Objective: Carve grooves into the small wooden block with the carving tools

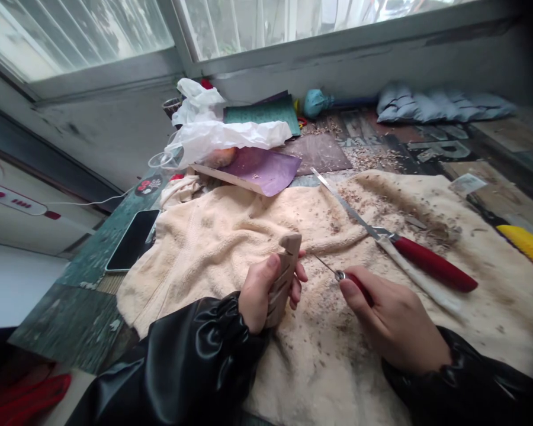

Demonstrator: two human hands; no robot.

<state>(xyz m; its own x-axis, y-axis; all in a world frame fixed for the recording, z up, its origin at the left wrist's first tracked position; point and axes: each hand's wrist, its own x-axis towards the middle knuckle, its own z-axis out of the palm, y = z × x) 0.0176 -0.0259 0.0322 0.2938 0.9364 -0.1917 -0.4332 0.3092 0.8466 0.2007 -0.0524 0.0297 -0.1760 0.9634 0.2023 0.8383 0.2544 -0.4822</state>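
Observation:
My left hand (pixel 256 293) is closed around a flat piece of carved wood (pixel 289 251). Slots are cut along the wood's side and a notch shows near its top. In my right hand (pixel 395 316) is a slim carving tool (pixel 340 276) with a red handle, a metal collar and a thin pointed shaft. Its tip points toward the wood and appears apart from it. Below both hands spreads a cream towel (pixel 213 248) strewn with wood shavings. A long narrow blade with a red handle (pixel 435 263), resembling a saw, lies beyond my right hand.
A phone (pixel 133 239) rests at the towel's left edge. Toward the window are white plastic bags (pixel 235 136), a purple sheet (pixel 266 168), a green mat (pixel 262 115) and a grey padded roll (pixel 439 105). Something yellow (pixel 526 245) lies at the right.

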